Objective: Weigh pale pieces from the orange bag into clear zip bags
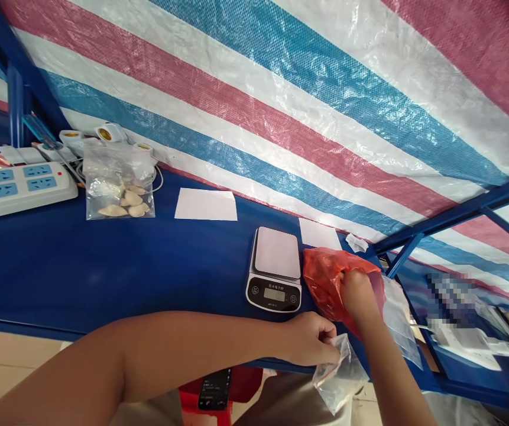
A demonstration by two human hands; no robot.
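Note:
My left hand [311, 338] pinches the top edge of a small clear plastic bag [340, 378] that hangs just off the near edge of the blue table [103, 278]. My right hand [358, 293] reaches into a red plastic bag [325, 278] lying on the table; its fingers are curled inside the bag and mostly hidden. A small digital scale [276, 269] with a white platform stands just left of the red bag. More clear bags [398, 319] lie under my right forearm.
A clear bag of pale pieces [119, 189] stands at the back left beside lamp sockets [103, 135] and a white power strip [15, 188]. Two white paper slips [206, 205] lie on the table. A striped tarp [281, 89] hangs behind. A phone [215, 389] rests on a red stool.

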